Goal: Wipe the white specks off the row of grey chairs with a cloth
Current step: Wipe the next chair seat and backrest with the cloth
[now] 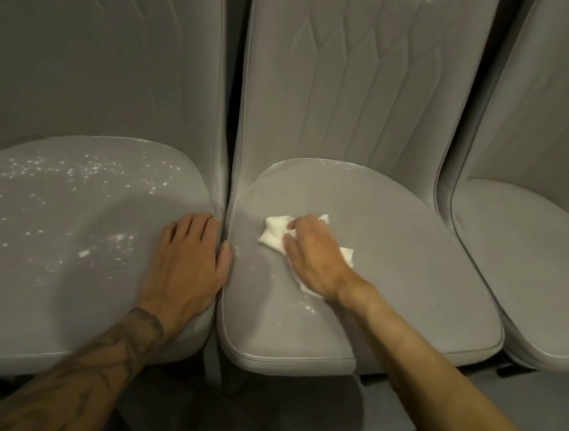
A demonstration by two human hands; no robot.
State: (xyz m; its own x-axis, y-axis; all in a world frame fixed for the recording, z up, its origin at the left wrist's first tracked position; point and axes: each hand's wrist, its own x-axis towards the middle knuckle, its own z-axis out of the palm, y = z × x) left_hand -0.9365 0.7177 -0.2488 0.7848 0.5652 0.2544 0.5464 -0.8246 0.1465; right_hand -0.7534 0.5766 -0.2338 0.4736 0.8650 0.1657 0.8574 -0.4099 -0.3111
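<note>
Head view, looking down on three grey chairs in a row. The cloth [274, 231], small, white and crumpled, lies on the seat of the middle chair [408, 277], toward its left side. The right hand [314, 252] lies on top of it, fingers bent down over the bunched fabric and thumb tucked against its near edge. It grips the cloth and presses it to the seat. The left hand [189, 265] holds nothing. It rests flat, fingers straight, on the right edge of the left chair [47, 280], with the thumb reaching across the gap between the two seats.

White specks [84, 167] are thickly scattered over the left seat. A few remain on the middle seat, just in front of the right wrist and along the back rim. The right chair [529, 271] shows no obvious specks, though part of it is out of view.

Handling, as judged: the cloth looks light, soft and limp, so it will fold or slide out unless it is kept gathered under the palm. It is best held as a wad, with the fingers spread over its top. The upholstery seems padded and slightly yielding, and moderate flat pressure should suit it. The middle seat appears nearly done and the left seat untouched.
</note>
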